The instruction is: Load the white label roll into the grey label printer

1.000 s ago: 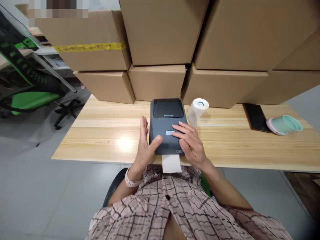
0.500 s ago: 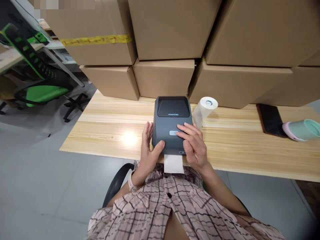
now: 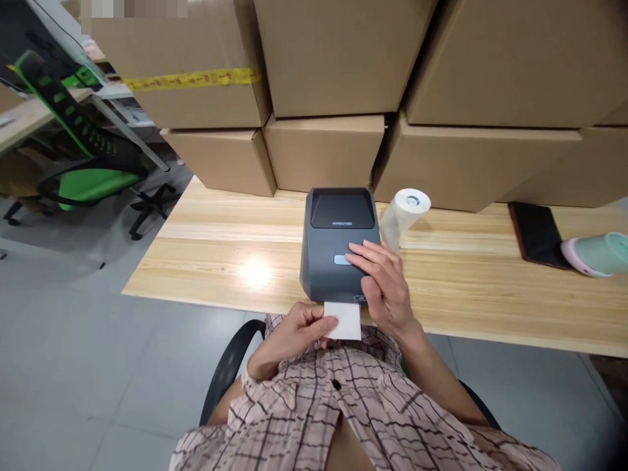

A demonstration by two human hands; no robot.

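Note:
A dark grey label printer (image 3: 326, 261) stands near the table's front edge, its black window facing up. From its front slot a blank white label (image 3: 347, 322) sticks out over the edge. My left hand (image 3: 299, 333) pinches the left side of that label, thumb on top. Resting on the printer's right side is my right hand (image 3: 387, 281), its fingers stretched out by the pale blue button (image 3: 339, 260) and nothing held in it. Behind the right hand a white roll of labels (image 3: 405, 212) stands on end.
Cardboard boxes (image 3: 324, 154) are stacked along the back of the wooden table (image 3: 191, 248). To the right lie a black phone (image 3: 538, 232) and a mint-green and pink cup (image 3: 596, 254). A green and black office chair (image 3: 93, 176) is on the floor at left.
My left hand has left the printer's left side, moved down toward me and taken hold of the label. The right hand stays on the printer.

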